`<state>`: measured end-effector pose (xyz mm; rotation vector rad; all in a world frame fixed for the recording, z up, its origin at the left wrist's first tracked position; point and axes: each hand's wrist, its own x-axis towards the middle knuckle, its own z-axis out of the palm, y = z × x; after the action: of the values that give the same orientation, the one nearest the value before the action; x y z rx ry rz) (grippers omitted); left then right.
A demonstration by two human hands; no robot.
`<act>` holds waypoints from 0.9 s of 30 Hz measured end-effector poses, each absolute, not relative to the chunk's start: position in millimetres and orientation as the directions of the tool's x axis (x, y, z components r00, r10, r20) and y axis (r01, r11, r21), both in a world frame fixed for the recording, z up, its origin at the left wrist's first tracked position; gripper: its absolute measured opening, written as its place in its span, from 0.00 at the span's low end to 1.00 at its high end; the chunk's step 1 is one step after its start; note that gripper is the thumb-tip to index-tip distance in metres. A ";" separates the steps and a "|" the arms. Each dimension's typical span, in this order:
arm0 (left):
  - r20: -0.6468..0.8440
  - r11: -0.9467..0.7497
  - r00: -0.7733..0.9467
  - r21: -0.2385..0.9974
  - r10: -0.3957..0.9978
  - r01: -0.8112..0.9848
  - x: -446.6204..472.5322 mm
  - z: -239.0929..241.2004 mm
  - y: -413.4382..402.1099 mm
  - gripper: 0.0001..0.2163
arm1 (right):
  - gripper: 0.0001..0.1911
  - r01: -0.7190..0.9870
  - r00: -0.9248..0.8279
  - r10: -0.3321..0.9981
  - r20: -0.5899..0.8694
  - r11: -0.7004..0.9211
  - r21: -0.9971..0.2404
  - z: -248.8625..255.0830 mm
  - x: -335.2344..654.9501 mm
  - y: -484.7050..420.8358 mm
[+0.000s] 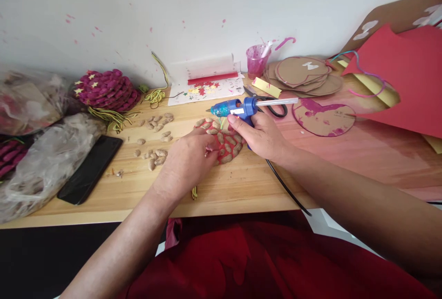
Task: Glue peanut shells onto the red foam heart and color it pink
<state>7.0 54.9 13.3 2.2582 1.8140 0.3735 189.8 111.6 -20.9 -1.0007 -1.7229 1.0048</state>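
My right hand (264, 137) grips a blue hot glue gun (245, 109) with a clear glue stick out of its back; its nozzle points left. Below it lies a red piece (226, 149) with several peanuts in their shells (228, 158) on it, partly covered by my hands. My left hand (189, 154) is over the left side of this piece, thumb and fingers pinched together close to its surface. What the pinch holds, if anything, is hidden. Loose peanuts (160, 153) lie on the table left of my left hand.
A phone (90, 169) and plastic bags (58, 156) lie left, near stacked purple peanut pieces (107, 91). Behind are a paper with small stars (207, 89), scissors (278, 109) and a stained cup (257, 61). Cardboard shapes (304, 75) and red paper (407, 73) are right. A black cord (288, 188) crosses the table edge.
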 end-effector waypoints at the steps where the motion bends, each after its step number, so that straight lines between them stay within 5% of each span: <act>1: 0.052 -0.209 0.203 0.316 0.978 0.925 7.4 13.5 55.2 0.08 | 0.18 0.203 -0.288 0.917 0.277 0.341 -0.918 -20.7 189.7 111.5; 9: 0.073 -0.223 0.211 0.287 0.975 0.932 6.3 8.9 51.4 0.07 | 0.22 0.207 -0.304 0.921 0.245 0.315 -0.926 -22.0 191.3 113.2; 17: 0.282 -0.359 0.253 0.440 0.925 0.823 -16.6 5.8 33.7 0.12 | 0.22 0.168 -0.321 0.921 0.220 0.284 -0.944 -27.7 192.5 118.5; 27: 0.247 -0.515 0.469 0.172 0.848 0.840 -19.0 -24.0 15.5 0.19 | 0.22 0.178 -0.303 0.926 0.225 0.286 -0.942 -29.8 192.2 119.7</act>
<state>-19.0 15.5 -24.0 2.6699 1.5333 0.4728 192.2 119.7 -29.8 -1.0161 -1.6939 1.0923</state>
